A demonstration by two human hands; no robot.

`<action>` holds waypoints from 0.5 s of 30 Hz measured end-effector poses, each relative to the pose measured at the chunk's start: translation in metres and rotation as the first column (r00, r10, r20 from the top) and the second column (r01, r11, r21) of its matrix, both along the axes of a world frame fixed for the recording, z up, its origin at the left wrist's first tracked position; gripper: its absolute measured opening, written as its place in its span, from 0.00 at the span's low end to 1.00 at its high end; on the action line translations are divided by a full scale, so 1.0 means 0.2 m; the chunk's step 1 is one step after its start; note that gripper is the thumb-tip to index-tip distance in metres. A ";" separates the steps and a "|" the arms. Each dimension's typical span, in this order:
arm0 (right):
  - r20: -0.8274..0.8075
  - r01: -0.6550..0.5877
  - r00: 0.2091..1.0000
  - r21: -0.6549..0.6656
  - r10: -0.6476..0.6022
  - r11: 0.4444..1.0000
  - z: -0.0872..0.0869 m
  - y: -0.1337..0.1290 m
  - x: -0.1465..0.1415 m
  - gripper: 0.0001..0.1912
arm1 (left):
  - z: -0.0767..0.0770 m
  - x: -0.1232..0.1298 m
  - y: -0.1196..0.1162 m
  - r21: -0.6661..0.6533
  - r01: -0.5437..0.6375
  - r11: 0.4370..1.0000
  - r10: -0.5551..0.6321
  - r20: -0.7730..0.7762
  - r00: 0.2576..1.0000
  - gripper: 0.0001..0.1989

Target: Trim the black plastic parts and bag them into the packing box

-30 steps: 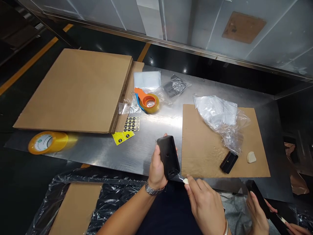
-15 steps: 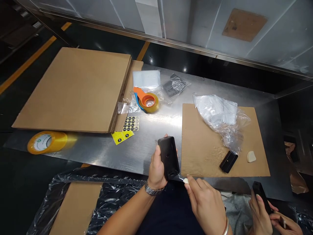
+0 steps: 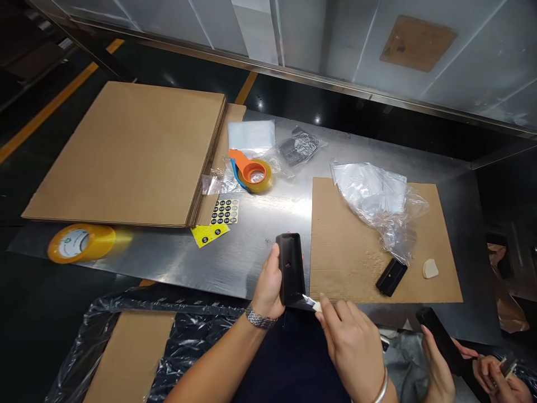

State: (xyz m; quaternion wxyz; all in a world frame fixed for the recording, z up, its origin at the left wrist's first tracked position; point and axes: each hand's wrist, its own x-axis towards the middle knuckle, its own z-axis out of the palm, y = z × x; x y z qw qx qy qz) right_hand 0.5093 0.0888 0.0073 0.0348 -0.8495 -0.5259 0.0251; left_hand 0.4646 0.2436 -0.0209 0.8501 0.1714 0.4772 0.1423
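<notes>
My left hand (image 3: 268,284) is wrapped round a black rectangular part (image 3: 291,268), its hollow side facing up, near the front edge of the metal table. In my right hand (image 3: 350,336) is a small knife (image 3: 311,302) with a light handle, its blade touching the lower right corner of the part. Another black part (image 3: 391,277) lies on a cardboard sheet (image 3: 344,246) beside a crumpled clear bag (image 3: 373,193) and a cream-coloured pad (image 3: 430,269).
Stacked cardboard (image 3: 134,157) covers the table's left, with a tape roll (image 3: 79,243) in front. An orange tape dispenser (image 3: 241,161), sticker sheets (image 3: 225,212) and plastic bags (image 3: 251,136) sit mid-table. At lower right, another person's hands (image 3: 438,364) hold a black part (image 3: 444,341).
The black part in my left hand has turned more upright, showing more of its hollow inside. My right hand has shifted slightly left. The other person's black part has moved left and tilted.
</notes>
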 end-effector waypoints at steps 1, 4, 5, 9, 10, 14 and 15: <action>0.002 -0.003 1.000 0.010 0.003 1.000 0.00 0.00 0.01 0.16 | 0.00 0.00 0.01 -0.042 0.025 0.999 -0.026 -0.018 0.999 0.23; -0.054 0.014 0.999 0.056 -0.011 0.998 0.01 -0.01 0.03 0.16 | 0.00 0.00 0.02 -0.122 0.085 0.989 -0.088 -0.023 0.996 0.23; -0.096 0.021 0.995 0.074 -0.013 0.997 0.02 -0.01 0.04 0.16 | 0.00 0.00 0.02 -0.137 0.099 0.985 -0.103 -0.018 0.995 0.24; -0.288 0.036 0.957 0.062 -0.017 0.997 0.02 -0.01 0.08 0.14 | 0.01 0.00 0.03 -0.167 0.156 0.974 -0.152 0.035 0.988 0.25; -0.315 0.029 0.949 0.035 -0.016 0.999 0.02 -0.01 0.08 0.15 | 0.01 0.00 0.03 -0.158 0.164 0.974 -0.158 0.051 0.986 0.25; -0.279 -0.042 0.960 -0.044 0.028 0.998 0.03 0.00 0.09 0.18 | 0.01 -0.01 0.02 -0.104 0.189 0.977 -0.179 0.093 0.979 0.22; -0.251 -0.055 0.967 -0.055 0.040 0.997 0.03 0.00 0.09 0.18 | 0.01 -0.01 0.02 -0.092 0.197 0.976 -0.187 0.100 0.977 0.23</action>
